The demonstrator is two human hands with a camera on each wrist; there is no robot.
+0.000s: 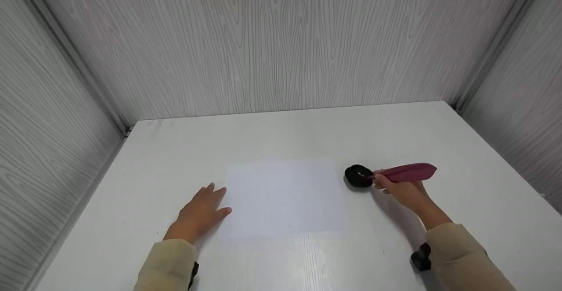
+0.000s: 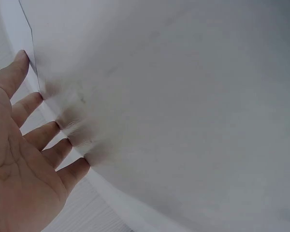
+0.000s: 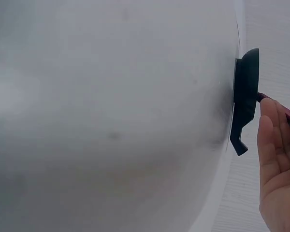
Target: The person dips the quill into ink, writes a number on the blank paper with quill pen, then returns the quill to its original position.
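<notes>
We find the feather pen (image 1: pixel 410 173) pinched in the right hand (image 1: pixel 405 193), its tip at the black dish (image 1: pixel 352 174), between the paper (image 1: pixel 285 199) and the right edge of the surface (image 1: pixel 263 137); the left hand (image 1: pixel 199 212) rests, fingers spread, at the paper's left edge; we judge this dipping, the next move calling for a clean, drip-free lift

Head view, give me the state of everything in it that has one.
Paper: flat, no visible marks.
Black dish: set down, contents unclear.
Feather pen: slanted, tip at the black dish.
Left hand: fingers spread, at the paper's left edge.
Right hand: pinches the feather pen.
</notes>
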